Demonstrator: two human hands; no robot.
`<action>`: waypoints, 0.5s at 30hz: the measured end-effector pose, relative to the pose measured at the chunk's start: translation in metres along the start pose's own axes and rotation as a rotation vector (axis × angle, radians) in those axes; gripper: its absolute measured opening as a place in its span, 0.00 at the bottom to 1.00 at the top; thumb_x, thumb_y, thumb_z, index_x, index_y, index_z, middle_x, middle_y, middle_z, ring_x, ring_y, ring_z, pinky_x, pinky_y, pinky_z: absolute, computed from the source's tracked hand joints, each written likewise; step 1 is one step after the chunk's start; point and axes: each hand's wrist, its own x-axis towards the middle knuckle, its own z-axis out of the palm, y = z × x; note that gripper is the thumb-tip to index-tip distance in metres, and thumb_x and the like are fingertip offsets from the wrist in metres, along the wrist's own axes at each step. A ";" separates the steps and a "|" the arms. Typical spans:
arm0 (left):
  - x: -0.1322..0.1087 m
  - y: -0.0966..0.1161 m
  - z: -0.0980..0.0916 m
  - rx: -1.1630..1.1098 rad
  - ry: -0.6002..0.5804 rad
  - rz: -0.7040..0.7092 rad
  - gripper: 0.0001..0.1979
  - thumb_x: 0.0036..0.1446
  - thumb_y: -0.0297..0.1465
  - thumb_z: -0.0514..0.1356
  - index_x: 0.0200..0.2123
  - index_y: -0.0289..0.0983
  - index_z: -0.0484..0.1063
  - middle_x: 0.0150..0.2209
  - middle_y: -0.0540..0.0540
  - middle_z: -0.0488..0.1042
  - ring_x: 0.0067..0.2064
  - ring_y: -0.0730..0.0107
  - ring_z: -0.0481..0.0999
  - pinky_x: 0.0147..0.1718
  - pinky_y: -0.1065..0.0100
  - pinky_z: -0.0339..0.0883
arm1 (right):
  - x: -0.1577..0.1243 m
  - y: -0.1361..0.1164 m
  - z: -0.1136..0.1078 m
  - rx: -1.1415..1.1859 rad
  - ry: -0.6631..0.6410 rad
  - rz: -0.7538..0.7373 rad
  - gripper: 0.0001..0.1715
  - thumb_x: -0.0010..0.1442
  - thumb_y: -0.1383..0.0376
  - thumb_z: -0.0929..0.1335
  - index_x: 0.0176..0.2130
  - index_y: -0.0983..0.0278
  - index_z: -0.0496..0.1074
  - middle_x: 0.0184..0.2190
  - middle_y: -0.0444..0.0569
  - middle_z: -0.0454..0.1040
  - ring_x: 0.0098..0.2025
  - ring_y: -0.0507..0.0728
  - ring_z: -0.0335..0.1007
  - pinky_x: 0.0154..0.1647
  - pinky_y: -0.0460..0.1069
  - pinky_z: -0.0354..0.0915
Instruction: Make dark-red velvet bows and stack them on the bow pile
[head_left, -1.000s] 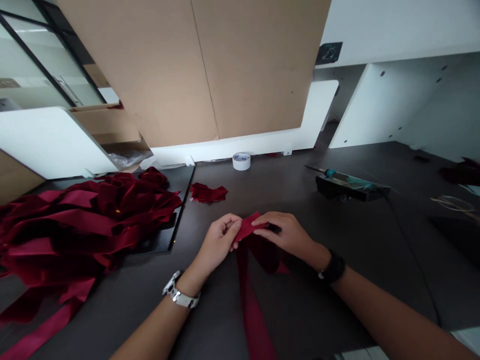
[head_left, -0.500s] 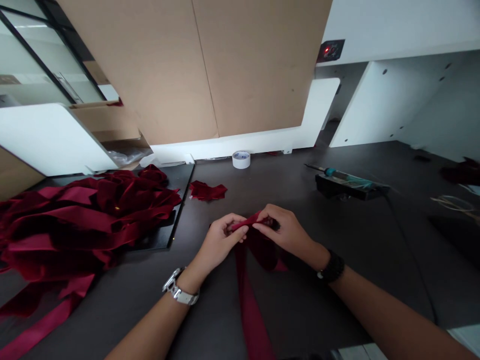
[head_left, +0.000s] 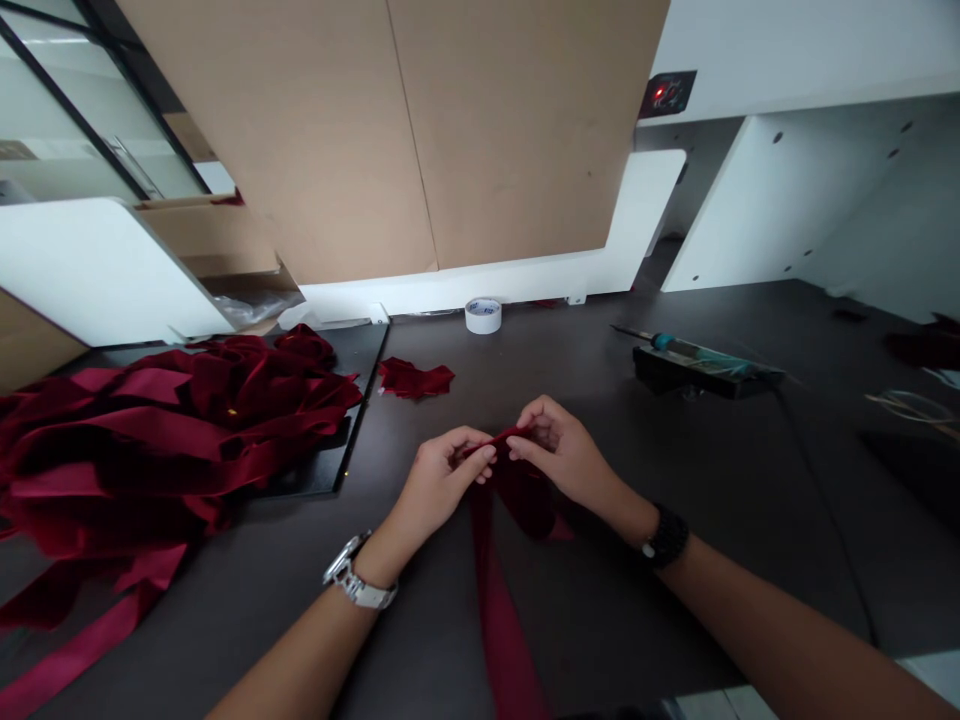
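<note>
Between my hands is a dark red velvet ribbon (head_left: 499, 610), its folded part up at my fingertips and a long tail running down toward the desk's near edge. My left hand (head_left: 448, 478) pinches the folded part from the left, thumb on top. From the right, my right hand (head_left: 561, 450) grips the upper edge of the same ribbon between thumb and fingers. A loop of ribbon hangs below the right fingers. Past my hands lies a small folded piece of red velvet (head_left: 415, 379), touched by neither hand.
A heap of red ribbons (head_left: 150, 430) covers a black board (head_left: 304, 485) at left. A tape roll (head_left: 483, 316) stands by the back panel. At right, a soldering iron (head_left: 664, 343) rests on a black holder (head_left: 694, 375), its cord trailing toward me. Cardboard (head_left: 510, 130) leans behind.
My right fingers have lifted and loosened slightly, with the thumb shifted along the ribbon's edge. My left hand keeps its pinch in about the same place.
</note>
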 end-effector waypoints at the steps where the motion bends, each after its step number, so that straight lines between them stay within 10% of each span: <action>1: 0.000 0.000 0.000 0.012 0.006 0.004 0.12 0.53 0.37 0.61 0.33 0.33 0.74 0.27 0.46 0.75 0.27 0.73 0.72 0.27 0.71 0.68 | 0.000 0.000 0.000 0.028 0.007 0.010 0.12 0.53 0.61 0.70 0.34 0.61 0.62 0.26 0.41 0.71 0.26 0.50 0.72 0.29 0.46 0.67; 15: -0.003 0.003 0.001 0.401 0.031 0.172 0.10 0.59 0.35 0.56 0.29 0.37 0.72 0.23 0.50 0.72 0.25 0.73 0.68 0.27 0.72 0.60 | -0.003 -0.008 -0.003 -0.315 0.085 -0.145 0.05 0.60 0.62 0.64 0.37 0.61 0.65 0.17 0.37 0.63 0.18 0.49 0.59 0.21 0.45 0.54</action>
